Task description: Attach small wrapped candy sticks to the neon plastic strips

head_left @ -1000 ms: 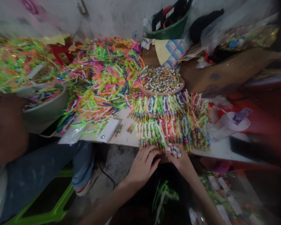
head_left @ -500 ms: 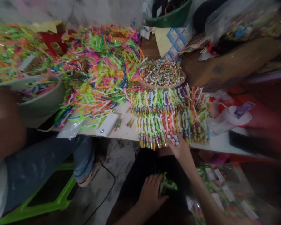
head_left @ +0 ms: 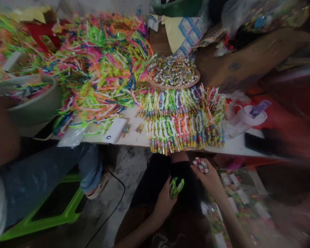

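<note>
My left hand (head_left: 165,201) is below the table edge over my dark lap, its fingers pinched on a green plastic strip (head_left: 176,186). My right hand (head_left: 208,177) is beside it to the right, cupped around a small handful of wrapped candies (head_left: 200,165). Just above both hands, two rows of finished candy strips (head_left: 183,124) lie along the front of the white table (head_left: 134,139). A shallow round tray of loose wrapped candies (head_left: 173,71) sits behind those rows.
A big heap of neon plastic strips (head_left: 98,69) covers the table's left half. A grey bowl (head_left: 28,103), a white power bank (head_left: 115,130) and a roll of tape (head_left: 244,119) stand nearby. Another person in jeans (head_left: 41,182) sits at left on a green stool (head_left: 46,220).
My left hand dropped from the table edge to my lap and picked up a green strip. My right hand drew back from the candy rows with candies in it. The view tilted downward.
</note>
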`<control>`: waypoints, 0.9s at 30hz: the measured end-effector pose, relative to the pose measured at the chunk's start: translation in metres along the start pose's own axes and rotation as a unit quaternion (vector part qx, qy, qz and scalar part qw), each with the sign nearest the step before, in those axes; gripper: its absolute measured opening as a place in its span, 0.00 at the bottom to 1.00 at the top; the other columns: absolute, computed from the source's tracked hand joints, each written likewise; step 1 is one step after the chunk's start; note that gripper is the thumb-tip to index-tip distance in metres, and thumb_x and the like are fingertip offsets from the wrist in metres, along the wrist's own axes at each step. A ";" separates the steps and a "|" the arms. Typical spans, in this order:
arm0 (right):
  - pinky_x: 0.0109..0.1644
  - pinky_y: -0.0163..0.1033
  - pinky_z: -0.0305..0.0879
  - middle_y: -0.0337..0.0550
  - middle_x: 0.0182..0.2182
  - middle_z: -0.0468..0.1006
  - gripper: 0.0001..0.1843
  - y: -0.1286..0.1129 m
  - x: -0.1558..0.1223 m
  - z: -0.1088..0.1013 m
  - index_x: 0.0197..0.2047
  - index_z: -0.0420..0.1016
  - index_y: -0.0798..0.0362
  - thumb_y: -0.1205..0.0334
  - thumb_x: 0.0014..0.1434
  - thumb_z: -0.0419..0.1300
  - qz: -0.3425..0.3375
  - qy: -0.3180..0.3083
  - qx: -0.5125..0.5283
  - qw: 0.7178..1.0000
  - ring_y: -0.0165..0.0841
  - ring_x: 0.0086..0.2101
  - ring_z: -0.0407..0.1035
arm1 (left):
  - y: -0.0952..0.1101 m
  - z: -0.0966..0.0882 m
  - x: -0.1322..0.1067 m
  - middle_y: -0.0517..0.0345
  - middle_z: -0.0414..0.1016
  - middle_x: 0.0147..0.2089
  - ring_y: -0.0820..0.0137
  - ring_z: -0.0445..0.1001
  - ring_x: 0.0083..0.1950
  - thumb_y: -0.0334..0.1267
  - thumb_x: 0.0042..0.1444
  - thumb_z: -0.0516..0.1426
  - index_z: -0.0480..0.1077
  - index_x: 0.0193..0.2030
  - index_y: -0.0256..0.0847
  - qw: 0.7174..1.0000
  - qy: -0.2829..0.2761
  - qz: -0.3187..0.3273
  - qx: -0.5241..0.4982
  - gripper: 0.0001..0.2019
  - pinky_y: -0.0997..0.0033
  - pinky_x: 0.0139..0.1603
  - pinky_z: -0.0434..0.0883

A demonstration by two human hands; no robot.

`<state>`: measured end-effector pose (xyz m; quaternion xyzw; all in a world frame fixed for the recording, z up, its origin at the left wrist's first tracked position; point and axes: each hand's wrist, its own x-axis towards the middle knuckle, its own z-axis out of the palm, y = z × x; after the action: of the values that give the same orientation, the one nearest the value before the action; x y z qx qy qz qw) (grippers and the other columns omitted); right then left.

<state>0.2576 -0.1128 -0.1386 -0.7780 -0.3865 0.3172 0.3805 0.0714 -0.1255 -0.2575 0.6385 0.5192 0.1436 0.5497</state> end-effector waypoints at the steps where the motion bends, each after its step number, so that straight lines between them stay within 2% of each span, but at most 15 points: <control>1: 0.29 0.35 0.61 0.35 0.22 0.71 0.18 0.003 -0.002 0.001 0.36 0.67 0.52 0.47 0.48 0.59 0.009 -0.009 -0.003 1.000 0.29 0.21 0.63 | 0.001 0.001 0.002 0.46 0.62 0.62 0.65 0.63 0.62 0.27 0.49 0.54 0.52 0.63 0.36 1.000 -0.002 -0.006 -0.001 0.33 0.66 0.64 0.59; 4: 0.28 0.34 0.60 0.34 0.22 0.71 0.15 0.015 -0.010 0.010 0.34 0.67 0.51 0.49 0.48 0.59 0.018 -0.050 -0.005 0.999 0.29 0.21 0.63 | 0.006 0.003 0.007 0.50 0.73 0.49 0.66 0.73 0.49 0.28 0.49 0.54 0.57 0.58 0.38 1.000 -0.009 -0.023 0.001 0.26 0.69 0.51 0.68; 7: 0.29 0.34 0.61 0.35 0.23 0.73 0.12 0.028 -0.020 0.026 0.31 0.67 0.50 0.51 0.47 0.60 0.012 -0.079 -0.002 0.997 0.30 0.23 0.65 | 0.009 0.003 0.011 0.54 0.75 0.40 0.66 0.75 0.41 0.31 0.51 0.55 0.61 0.51 0.39 0.999 -0.012 -0.039 0.002 0.19 0.70 0.42 0.69; 11: 0.33 0.36 0.63 0.37 0.26 0.75 0.12 0.040 -0.029 0.049 0.31 0.67 0.50 0.52 0.47 0.61 0.025 -0.058 -0.034 0.997 0.34 0.28 0.69 | 0.011 0.002 0.007 0.55 0.75 0.40 0.64 0.75 0.42 0.30 0.49 0.56 0.62 0.47 0.40 0.999 -0.032 -0.033 -0.013 0.17 0.68 0.43 0.68; 15: 0.32 0.36 0.62 0.36 0.24 0.75 0.12 0.044 -0.031 0.060 0.34 0.68 0.49 0.53 0.47 0.60 0.043 -0.029 -0.032 0.998 0.34 0.26 0.69 | 0.011 0.001 0.002 0.55 0.75 0.45 0.64 0.73 0.46 0.32 0.48 0.58 0.62 0.49 0.40 0.996 -0.059 -0.021 -0.070 0.19 0.67 0.47 0.67; 19: 0.31 0.35 0.62 0.35 0.22 0.73 0.10 0.041 -0.026 0.054 0.33 0.67 0.49 0.54 0.49 0.58 0.033 -0.022 -0.005 0.999 0.33 0.25 0.67 | 0.012 -0.005 0.002 0.56 0.74 0.47 0.67 0.72 0.48 0.33 0.42 0.64 0.62 0.53 0.39 0.984 -0.082 -0.027 -0.158 0.29 0.70 0.50 0.67; 23: 0.29 0.35 0.62 0.35 0.22 0.69 0.16 0.038 -0.019 0.040 0.34 0.65 0.51 0.49 0.48 0.58 0.024 -0.012 0.027 0.999 0.31 0.24 0.64 | 0.013 -0.013 0.006 0.58 0.76 0.36 0.70 0.74 0.36 0.39 0.42 0.64 0.66 0.48 0.35 0.962 -0.107 -0.082 -0.239 0.25 0.72 0.38 0.70; 25: 0.26 0.34 0.59 0.32 0.20 0.66 0.18 0.037 -0.016 0.034 0.35 0.65 0.52 0.47 0.48 0.59 0.029 -0.008 0.045 0.999 0.28 0.21 0.60 | 0.013 -0.016 0.008 0.59 0.74 0.30 0.71 0.73 0.31 0.45 0.43 0.64 0.68 0.45 0.33 0.949 -0.110 -0.117 -0.272 0.24 0.74 0.31 0.69; 27: 0.21 0.32 0.55 0.28 0.17 0.62 0.18 0.036 -0.015 0.029 0.36 0.65 0.52 0.47 0.48 0.60 0.042 -0.018 0.077 0.996 0.26 0.17 0.54 | 0.014 -0.018 0.008 0.58 0.74 0.28 0.72 0.72 0.29 0.49 0.40 0.65 0.68 0.41 0.33 0.937 -0.101 -0.144 -0.303 0.25 0.74 0.29 0.68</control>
<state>0.2404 -0.1298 -0.1808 -0.7561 -0.3347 0.3755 0.4187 0.0683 -0.1063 -0.2421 0.3716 0.4789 0.1484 0.7814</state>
